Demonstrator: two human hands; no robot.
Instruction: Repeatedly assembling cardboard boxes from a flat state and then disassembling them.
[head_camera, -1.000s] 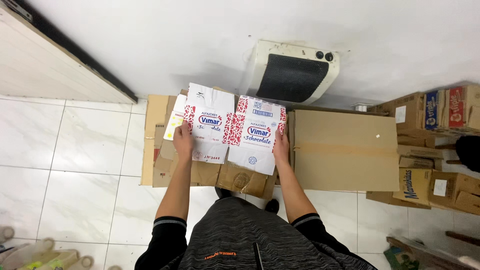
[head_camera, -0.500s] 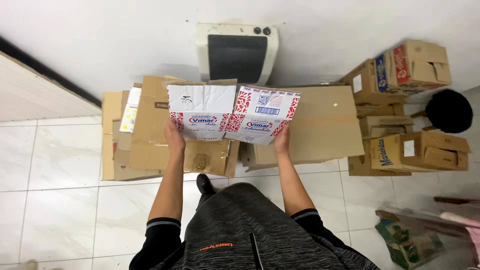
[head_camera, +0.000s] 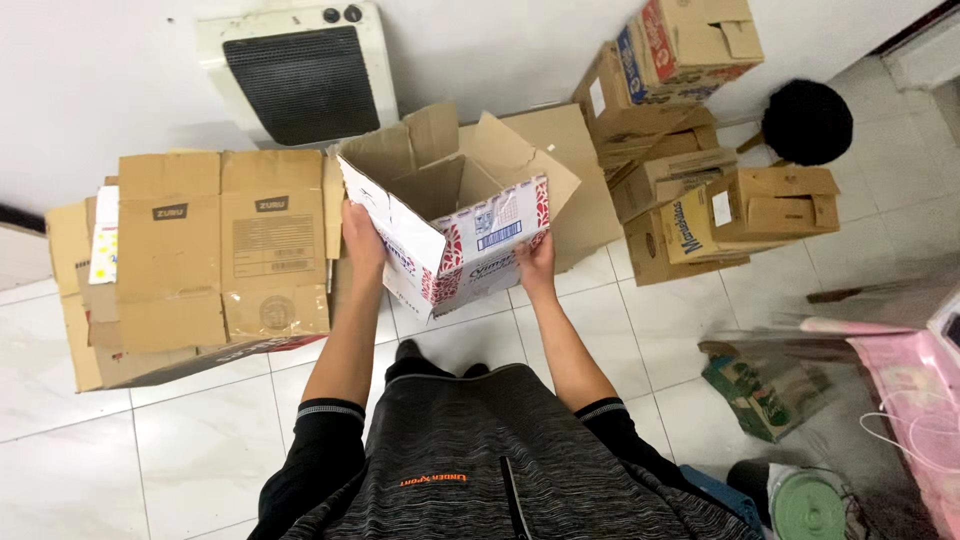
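1. Cardboard (head_camera: 190, 265), flattened into brown sheets, lies stacked on the tiled floor (head_camera: 80, 450) at the left, against the wall.
2. Heater (head_camera: 300, 70), white with a dark grille, stands at the wall behind the stack.
3. Left hand (head_camera: 362, 235) grips the box (head_camera: 455, 235) by its left wall, fingers wrapped over the white edge.
4. The box, white and red outside, brown inside, is held open in the air in front of the person, above the floor, top flaps standing up, tilted towards the left.
5. Right hand (head_camera: 537, 265) clasps the box at its lower right corner, thumb on the printed side.
6. Cartons (head_camera: 690, 170), brown, some open, are piled at the right by the wall, well apart from the hands.
7. Black round object (head_camera: 808, 122) sits just right of the cartons.
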